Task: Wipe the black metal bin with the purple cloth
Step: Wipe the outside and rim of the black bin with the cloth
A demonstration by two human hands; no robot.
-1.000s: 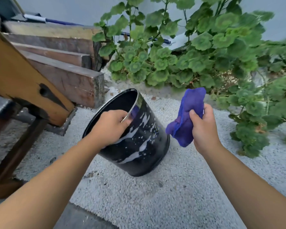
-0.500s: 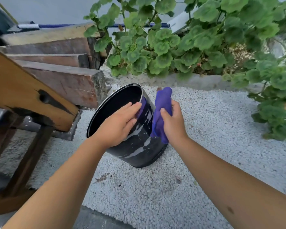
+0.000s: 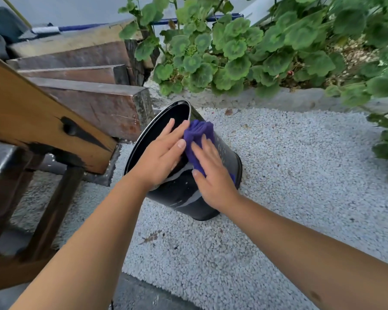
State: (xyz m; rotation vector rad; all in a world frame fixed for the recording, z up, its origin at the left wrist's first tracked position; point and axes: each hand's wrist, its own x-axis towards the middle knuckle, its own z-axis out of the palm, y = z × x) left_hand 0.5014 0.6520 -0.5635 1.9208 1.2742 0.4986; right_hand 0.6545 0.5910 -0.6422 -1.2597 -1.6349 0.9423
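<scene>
On the pale gravel ground we see everything laid out from the head view. Biggest items first: a bank of round-leaved green plants runs across the top and down the right edge, behind a low concrete kerb. Left side: stacked timber beams, and in front of them a slanted wooden plank on a dark frame. Centre: the black metal bin, tilted with its open mouth toward the upper left, base on the gravel; pale streaks show on its outer wall. Our left hand lies over the rim with fingers extended and flat, palm on the bin's near wall, fingertips at the mouth; it braces rather than grasps. Our right hand presses flat on the purple cloth, fingers straight, not curled round it. We see the cloth bunched against the bin's upper outer wall just below the rim, touching the left thumb side. A small dry leaf lies on the gravel near the bin.
</scene>
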